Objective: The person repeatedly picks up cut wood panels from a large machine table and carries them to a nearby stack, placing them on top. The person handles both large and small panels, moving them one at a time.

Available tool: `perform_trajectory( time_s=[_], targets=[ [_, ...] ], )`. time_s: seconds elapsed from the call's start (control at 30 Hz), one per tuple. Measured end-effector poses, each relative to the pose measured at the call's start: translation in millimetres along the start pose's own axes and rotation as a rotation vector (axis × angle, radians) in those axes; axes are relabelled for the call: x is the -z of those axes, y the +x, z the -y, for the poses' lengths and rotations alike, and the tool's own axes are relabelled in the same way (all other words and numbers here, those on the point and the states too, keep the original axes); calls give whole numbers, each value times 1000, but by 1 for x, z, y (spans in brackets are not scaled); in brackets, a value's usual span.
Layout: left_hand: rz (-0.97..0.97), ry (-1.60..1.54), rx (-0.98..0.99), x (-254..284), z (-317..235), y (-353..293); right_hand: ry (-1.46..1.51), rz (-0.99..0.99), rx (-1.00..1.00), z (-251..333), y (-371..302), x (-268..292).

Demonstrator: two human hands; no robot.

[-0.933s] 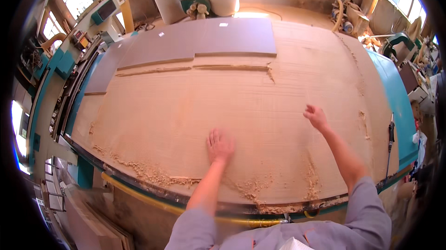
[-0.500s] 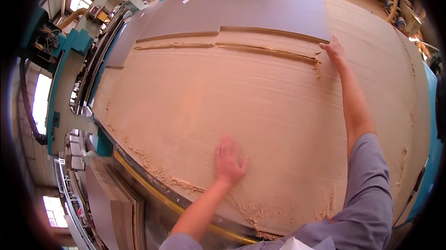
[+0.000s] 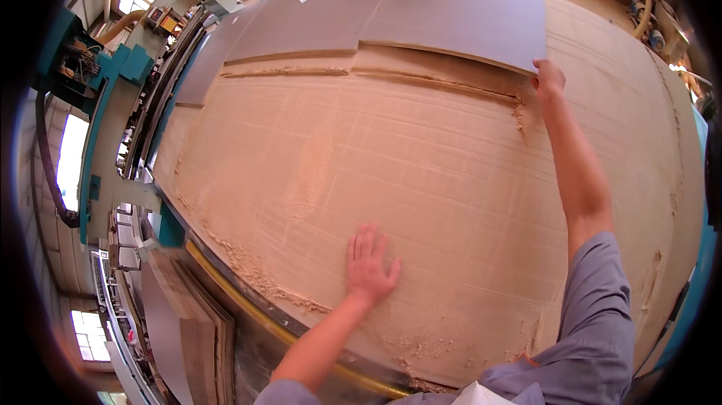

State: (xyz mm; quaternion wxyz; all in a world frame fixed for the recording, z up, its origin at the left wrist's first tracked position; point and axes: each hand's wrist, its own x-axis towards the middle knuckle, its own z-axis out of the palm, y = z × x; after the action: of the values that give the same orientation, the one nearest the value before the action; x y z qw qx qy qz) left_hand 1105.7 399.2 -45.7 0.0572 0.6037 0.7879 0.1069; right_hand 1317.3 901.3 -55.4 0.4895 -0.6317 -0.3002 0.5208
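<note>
At the far side of the wide tan board bed (image 3: 421, 179), my right hand (image 3: 550, 76) grips the near right corner of a grey panel (image 3: 466, 14). The panel's near edge is tilted up a little at that corner, with a dark gap under it. My left hand (image 3: 369, 266) lies flat on the bed near the front, fingers spread, holding nothing. Left of the gripped panel lies another grey panel (image 3: 301, 25), and a third one (image 3: 201, 66) sits farther left. Small white labels are stuck on the panels.
Ridges of sawdust (image 3: 436, 83) run along the panels' near edges, with more sawdust (image 3: 256, 273) along the front left rim. A teal and white machine gantry (image 3: 105, 127) stands at the left. Stacked boards (image 3: 184, 330) lean below it, beside a yellow rail (image 3: 248, 311).
My right hand has closed on the corner of the right grey panel, and the panel's near edge has come up slightly. My left hand stays flat in place.
</note>
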Motion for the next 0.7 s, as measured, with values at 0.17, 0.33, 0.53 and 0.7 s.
perform_trajectory(
  time_s=[0.17, 0.33, 0.53, 0.7],
  targets=[
    [-23, -47, -43, 0, 0, 5, -24, 291, -224, -11, -6, 62],
    [-32, -69, -40, 2, 0, 1, 129, 459, -118, -29, -130, 129],
    [-84, -9, -44, -14, 9, -6, 524, 528, -206, -48, -318, 228],
    [-118, -68, -67, -14, 6, -6, 593, 313, -171, -57, -354, 269]
  ],
)
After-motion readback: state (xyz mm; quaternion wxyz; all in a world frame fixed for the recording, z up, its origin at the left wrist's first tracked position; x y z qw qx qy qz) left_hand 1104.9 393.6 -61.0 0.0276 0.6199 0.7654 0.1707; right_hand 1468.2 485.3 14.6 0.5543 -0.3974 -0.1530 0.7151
